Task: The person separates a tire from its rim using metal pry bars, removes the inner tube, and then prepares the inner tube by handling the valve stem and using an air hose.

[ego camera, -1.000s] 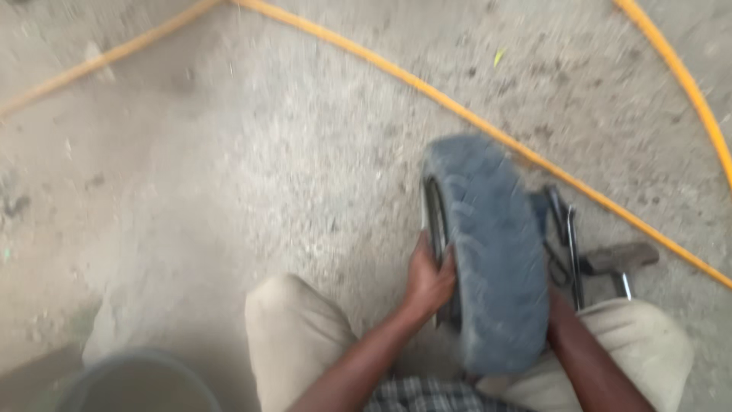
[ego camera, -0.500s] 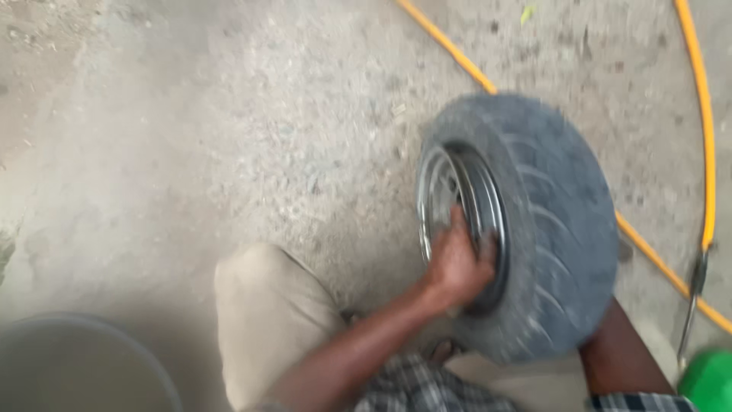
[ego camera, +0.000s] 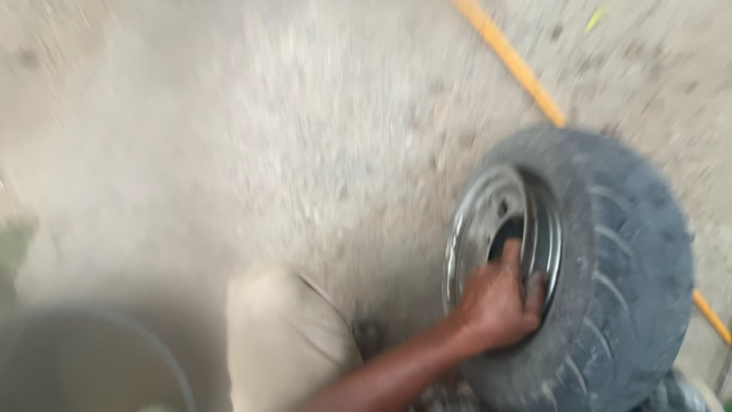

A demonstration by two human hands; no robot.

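Your left hand (ego camera: 496, 301) curls its grip on the shiny metal rim (ego camera: 499, 229) of a grey tyre (ego camera: 610, 267) standing upright on the concrete floor (ego camera: 267, 137) beside your knee (ego camera: 278, 328), tyre still mounted; your right hand is out of view.

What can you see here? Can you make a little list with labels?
Place: rough concrete floor
Main thing: small grey tyre on a shiny metal rim, standing upright
Left hand: gripping the rim's inner edge
Right hand: not in view
Nearby: yellow hose behind the tyre, grey bucket at lower left
Picture: blurry
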